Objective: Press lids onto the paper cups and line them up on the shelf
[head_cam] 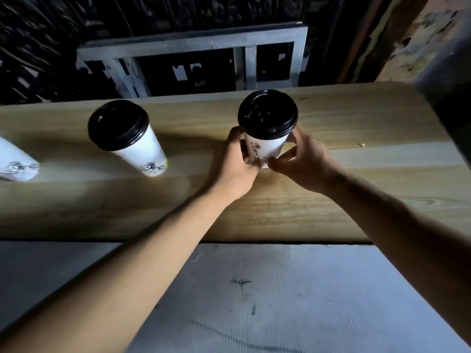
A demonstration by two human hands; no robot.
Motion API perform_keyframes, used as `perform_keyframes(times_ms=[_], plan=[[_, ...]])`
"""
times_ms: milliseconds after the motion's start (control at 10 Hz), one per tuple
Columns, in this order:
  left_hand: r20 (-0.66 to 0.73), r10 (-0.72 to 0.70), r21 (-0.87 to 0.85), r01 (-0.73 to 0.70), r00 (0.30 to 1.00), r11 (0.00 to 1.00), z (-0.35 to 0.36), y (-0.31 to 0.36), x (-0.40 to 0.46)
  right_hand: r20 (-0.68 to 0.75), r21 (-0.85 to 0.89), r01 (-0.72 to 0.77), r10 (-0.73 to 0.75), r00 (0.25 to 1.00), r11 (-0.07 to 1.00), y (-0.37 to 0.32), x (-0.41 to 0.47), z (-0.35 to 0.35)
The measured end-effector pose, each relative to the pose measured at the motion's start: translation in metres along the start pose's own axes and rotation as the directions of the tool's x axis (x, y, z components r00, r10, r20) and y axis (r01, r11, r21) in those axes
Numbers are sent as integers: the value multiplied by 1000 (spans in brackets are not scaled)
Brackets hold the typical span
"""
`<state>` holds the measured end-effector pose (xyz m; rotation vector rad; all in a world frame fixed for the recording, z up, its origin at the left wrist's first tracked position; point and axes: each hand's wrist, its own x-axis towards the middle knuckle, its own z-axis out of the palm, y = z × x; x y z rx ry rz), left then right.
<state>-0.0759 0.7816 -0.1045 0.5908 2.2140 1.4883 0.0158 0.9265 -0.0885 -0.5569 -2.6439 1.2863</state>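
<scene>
Head view: both hands close around the base of a white paper cup with a black domed plastic lid (266, 128) as it stands on the pale wooden shelf board (356, 194). The left hand (235, 166) wraps the cup's lower left side, fingers curled behind it and thumb at the front; the right hand (303, 164) holds the lower right side, thumb and fingertips pinching near the bottom rim. Whether the cup's base rests flat on the board or hovers just above it cannot be told, since the fingers cover it.

To the left, well apart, a second white lidded paper cup (130, 138) stands alone on the board, and the bottom of a third white cup (15, 164) shows at the frame's left edge, its top cut off.

The step in hand appears to be placement. Done well, it calls for a low, light grip that does not dent the paper wall, the cup set square on its base, and its position matched to the neighbouring cup's distance from the board's front edge so the row reads straight. The lid looks seated evenly all round. Fingers should release outward together, lest the tall cup tip.

Below the board lies a grey ribbed surface (280, 301).
</scene>
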Motion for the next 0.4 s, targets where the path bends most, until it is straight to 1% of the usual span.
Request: perform_keyframes(times_ms=[100,300,400], plan=[[14,-8,-8,9,1000,1000,1,1,-3,0,5,-10,10,1000,1000,2,0,0],[43,17,54,-19,999,998,-1,4,-6,-2,6,-53,53,999,999,3,0,4],[37,-28,21,27,999,999,2,2,-7,4,1,-144,144,990,990,9,0,7]])
